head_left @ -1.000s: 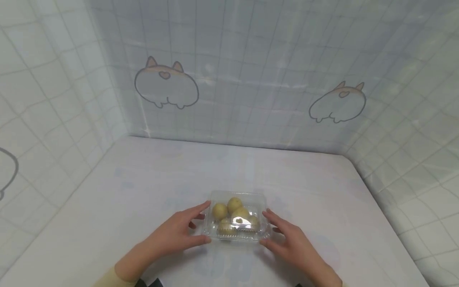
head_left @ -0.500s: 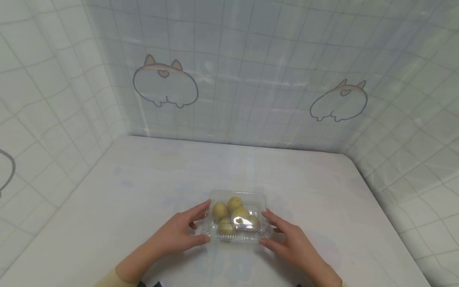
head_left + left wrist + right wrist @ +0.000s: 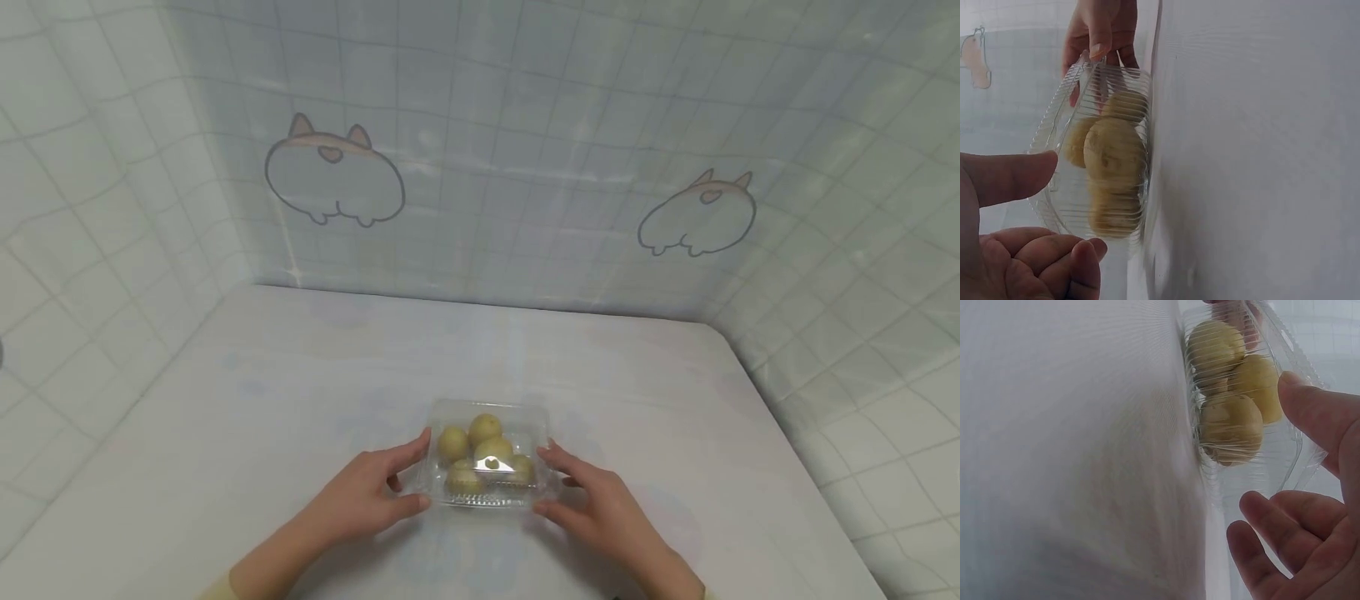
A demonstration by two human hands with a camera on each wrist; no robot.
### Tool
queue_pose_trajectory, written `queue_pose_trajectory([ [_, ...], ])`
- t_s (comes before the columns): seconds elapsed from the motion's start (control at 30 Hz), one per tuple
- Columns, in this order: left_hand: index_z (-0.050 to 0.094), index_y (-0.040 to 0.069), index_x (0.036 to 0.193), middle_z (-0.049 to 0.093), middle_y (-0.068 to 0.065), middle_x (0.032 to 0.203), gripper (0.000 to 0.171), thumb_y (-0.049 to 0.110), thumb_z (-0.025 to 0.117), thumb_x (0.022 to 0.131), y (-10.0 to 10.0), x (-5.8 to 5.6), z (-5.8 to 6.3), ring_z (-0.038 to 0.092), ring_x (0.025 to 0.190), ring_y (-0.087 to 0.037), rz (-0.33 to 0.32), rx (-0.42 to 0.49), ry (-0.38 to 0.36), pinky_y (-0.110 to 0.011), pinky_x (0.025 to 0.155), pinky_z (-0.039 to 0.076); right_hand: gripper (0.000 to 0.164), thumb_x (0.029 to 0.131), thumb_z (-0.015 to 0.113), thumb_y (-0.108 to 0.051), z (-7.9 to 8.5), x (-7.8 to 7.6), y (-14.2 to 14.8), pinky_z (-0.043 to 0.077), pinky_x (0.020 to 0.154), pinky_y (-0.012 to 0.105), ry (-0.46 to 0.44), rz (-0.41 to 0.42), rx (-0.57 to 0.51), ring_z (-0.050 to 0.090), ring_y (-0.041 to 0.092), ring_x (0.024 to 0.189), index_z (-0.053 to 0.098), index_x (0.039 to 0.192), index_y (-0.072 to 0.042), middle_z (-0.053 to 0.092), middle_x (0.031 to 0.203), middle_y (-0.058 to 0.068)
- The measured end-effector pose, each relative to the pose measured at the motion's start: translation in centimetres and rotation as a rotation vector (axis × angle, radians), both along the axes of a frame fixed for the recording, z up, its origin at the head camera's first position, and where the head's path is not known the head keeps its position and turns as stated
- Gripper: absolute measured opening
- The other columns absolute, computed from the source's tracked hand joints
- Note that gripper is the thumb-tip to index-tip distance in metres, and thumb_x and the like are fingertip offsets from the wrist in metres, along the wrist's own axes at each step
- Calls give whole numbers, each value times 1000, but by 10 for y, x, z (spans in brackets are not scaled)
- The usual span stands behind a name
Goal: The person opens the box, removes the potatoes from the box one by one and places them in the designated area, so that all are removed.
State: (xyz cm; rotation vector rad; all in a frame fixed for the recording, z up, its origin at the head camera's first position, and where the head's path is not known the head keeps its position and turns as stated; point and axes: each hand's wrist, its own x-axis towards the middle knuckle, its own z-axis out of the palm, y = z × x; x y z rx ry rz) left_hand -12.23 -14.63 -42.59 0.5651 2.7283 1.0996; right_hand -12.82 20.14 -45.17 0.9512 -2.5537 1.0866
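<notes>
Container: transparent rectangular plastic box with ribbed walls [image 3: 531, 425], resting on the smooth white bench [image 3: 337, 358], roughly midway between the bench's left and right edges and well apart from its far edge
Contents: five round yellowish pieces [image 3: 492, 447] inside the box, crowded together — two of them toward its far left corner
Left hand [image 3: 367, 496]: beside the box's left edge, thumb tip at the near left corner, index fingertip farther along that edge; thumb and index apart
Right hand [image 3: 600, 508]: beside the box's right edge, thumb tip at the near right corner, index fingertip farther along; thumb and index likewise apart
Contact: both thumbs at the rim, the other fingers loosely bent — how firmly any fingertip presses cannot be told
Backdrop: pale grid-patterned sheet [image 3: 510, 225] behind the bench's far edge, bearing two outlined animal figures [image 3: 334, 179]
</notes>
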Motion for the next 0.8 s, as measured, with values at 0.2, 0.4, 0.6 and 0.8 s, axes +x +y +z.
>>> queue_pose_trajectory([
  [0.2,43,12,150,56,-6,140,75,37,74,87,-1,-1,-5,55,72,-3,9,47,-19,-27,64,44,62,83,81,-33,-1,-1,-1,54,82,32,-9,13,2,58,21,121,59,137,-12,56,138,12],
  [0.4,40,15,152,54,-1,141,75,38,72,89,-1,-3,-7,55,67,-2,42,56,-18,-26,61,44,64,84,79,-37,0,-4,-2,54,82,32,-2,-1,42,58,20,120,57,140,-16,54,141,11],
  [0.6,46,19,149,57,4,139,75,48,73,86,-3,-1,-4,54,73,-2,73,7,-7,-27,66,44,65,84,81,-32,2,-3,-1,54,82,34,11,-8,44,54,20,126,54,141,-18,55,141,8],
  [0.8,50,23,145,58,6,137,76,61,70,82,-6,-3,-1,58,79,-7,68,4,25,-28,69,47,64,86,78,-34,8,-4,1,53,84,32,-7,-46,80,54,18,124,52,143,-24,52,143,4],
])
